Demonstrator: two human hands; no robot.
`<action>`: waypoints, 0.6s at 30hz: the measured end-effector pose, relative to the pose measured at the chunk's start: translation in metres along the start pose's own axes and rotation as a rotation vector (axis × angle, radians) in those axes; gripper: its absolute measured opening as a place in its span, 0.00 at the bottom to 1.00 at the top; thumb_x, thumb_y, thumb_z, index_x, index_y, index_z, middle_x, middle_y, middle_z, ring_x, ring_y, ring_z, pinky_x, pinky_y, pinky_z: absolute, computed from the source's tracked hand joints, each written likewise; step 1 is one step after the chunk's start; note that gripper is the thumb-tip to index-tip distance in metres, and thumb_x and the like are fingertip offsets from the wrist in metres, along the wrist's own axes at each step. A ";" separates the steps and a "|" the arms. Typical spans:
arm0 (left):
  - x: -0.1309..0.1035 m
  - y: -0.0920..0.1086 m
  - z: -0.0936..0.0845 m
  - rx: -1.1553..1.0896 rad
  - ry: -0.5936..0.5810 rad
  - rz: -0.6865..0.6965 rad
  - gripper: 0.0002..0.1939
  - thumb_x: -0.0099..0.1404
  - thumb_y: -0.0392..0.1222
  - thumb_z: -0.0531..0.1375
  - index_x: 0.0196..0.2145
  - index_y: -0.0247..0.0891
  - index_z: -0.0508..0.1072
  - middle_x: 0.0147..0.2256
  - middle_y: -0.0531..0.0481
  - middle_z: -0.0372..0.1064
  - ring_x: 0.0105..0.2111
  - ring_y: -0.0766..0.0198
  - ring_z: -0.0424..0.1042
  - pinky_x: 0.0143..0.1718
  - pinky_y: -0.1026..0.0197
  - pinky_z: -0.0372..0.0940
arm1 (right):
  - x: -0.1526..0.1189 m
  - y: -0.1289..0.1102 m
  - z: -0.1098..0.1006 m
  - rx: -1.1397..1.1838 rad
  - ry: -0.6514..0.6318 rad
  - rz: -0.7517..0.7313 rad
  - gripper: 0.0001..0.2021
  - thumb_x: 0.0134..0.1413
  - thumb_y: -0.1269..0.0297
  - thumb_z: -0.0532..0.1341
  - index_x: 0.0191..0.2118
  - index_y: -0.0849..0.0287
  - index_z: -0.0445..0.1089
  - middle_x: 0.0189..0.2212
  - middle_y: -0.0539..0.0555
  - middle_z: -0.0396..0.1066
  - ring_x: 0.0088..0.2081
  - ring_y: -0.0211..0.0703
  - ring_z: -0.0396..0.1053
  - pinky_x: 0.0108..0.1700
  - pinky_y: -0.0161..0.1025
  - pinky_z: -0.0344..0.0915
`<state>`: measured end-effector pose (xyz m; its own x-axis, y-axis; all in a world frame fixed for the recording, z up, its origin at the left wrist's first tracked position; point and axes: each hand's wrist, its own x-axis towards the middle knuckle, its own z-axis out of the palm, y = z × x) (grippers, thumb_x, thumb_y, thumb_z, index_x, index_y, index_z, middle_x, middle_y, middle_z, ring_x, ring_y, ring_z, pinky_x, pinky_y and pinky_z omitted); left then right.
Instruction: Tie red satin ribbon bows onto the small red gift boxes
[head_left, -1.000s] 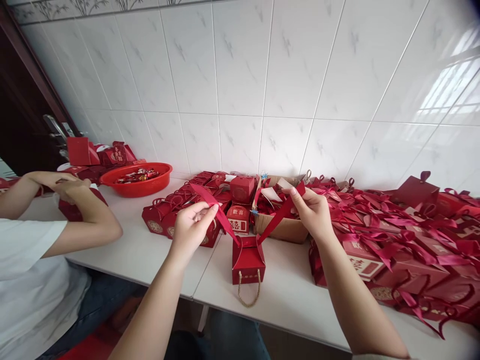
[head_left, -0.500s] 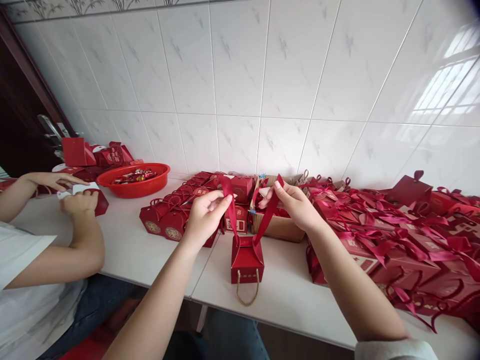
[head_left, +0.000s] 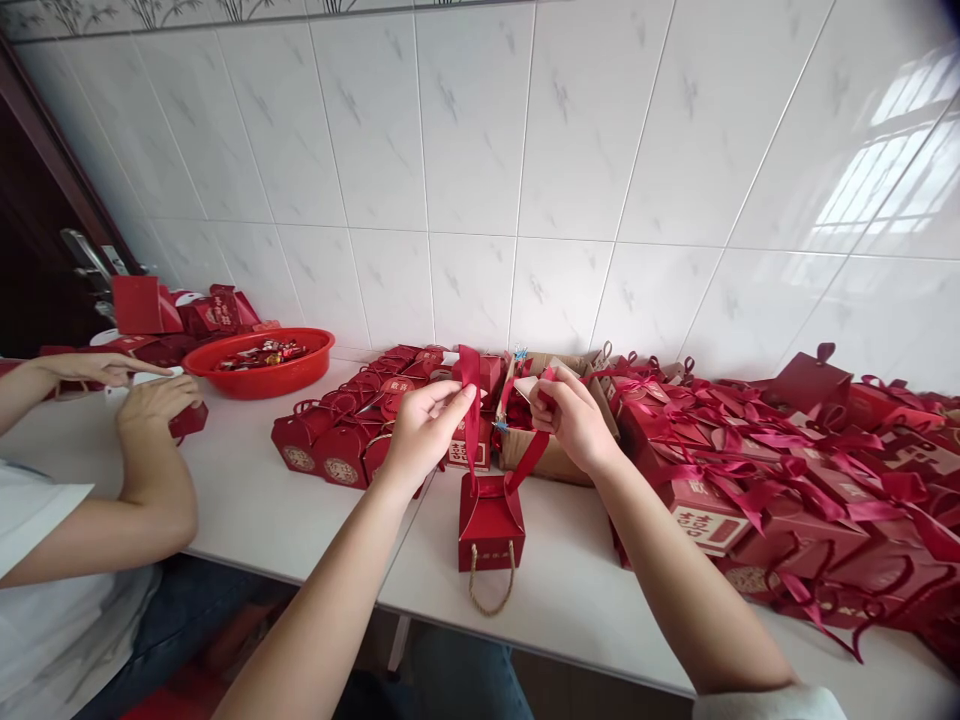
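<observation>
A small red gift box (head_left: 491, 525) stands on the white table in front of me, its twine handle drooping over the front. Two ends of a red ribbon (head_left: 472, 440) rise from its top. My left hand (head_left: 431, 425) pinches one end between thumb and fingers, and a short tail sticks up above the grip. The other end runs up to my right hand (head_left: 574, 415), whose fingers are curled closed around it. A small pale tag or card (head_left: 527, 386) shows by the right fingertips; how it is held is unclear.
Behind my hands stands a cardboard carton (head_left: 551, 455). Many ribboned red boxes (head_left: 810, 500) crowd the right side, and more red boxes (head_left: 337, 440) stand to the left. A red basin (head_left: 277, 378) holds wrapped sweets. At far left, a co-worker's hands (head_left: 154, 395) work on a box.
My right hand has closed more tightly and turned its fingers inward on the ribbon. My left hand has moved slightly right. The view has shifted a little.
</observation>
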<state>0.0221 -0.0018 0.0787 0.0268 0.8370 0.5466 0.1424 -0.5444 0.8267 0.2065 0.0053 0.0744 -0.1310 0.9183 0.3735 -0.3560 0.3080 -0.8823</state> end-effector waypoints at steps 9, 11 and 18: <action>0.002 -0.002 -0.005 -0.081 0.093 0.003 0.10 0.56 0.46 0.65 0.33 0.37 0.75 0.32 0.49 0.74 0.34 0.62 0.72 0.37 0.62 0.65 | 0.002 -0.002 -0.001 -0.086 0.095 -0.227 0.09 0.49 0.58 0.67 0.32 0.57 0.70 0.29 0.50 0.74 0.32 0.40 0.73 0.39 0.39 0.70; 0.003 -0.001 -0.006 -0.096 0.107 0.003 0.10 0.56 0.47 0.65 0.32 0.37 0.75 0.31 0.50 0.73 0.33 0.63 0.71 0.36 0.63 0.65 | 0.003 -0.004 -0.002 -0.118 0.104 -0.235 0.09 0.49 0.58 0.67 0.32 0.57 0.71 0.28 0.50 0.74 0.30 0.41 0.73 0.37 0.40 0.70; 0.001 -0.003 -0.004 -0.106 0.158 0.016 0.12 0.55 0.48 0.66 0.32 0.37 0.75 0.30 0.51 0.72 0.32 0.64 0.71 0.36 0.63 0.65 | 0.003 -0.014 -0.005 -0.241 0.139 -0.270 0.10 0.50 0.56 0.66 0.31 0.58 0.74 0.29 0.51 0.74 0.31 0.39 0.71 0.40 0.39 0.68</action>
<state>0.0179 0.0006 0.0778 -0.1288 0.8138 0.5667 0.0375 -0.5670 0.8229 0.2160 0.0047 0.0867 0.0703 0.8161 0.5736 -0.1304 0.5776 -0.8058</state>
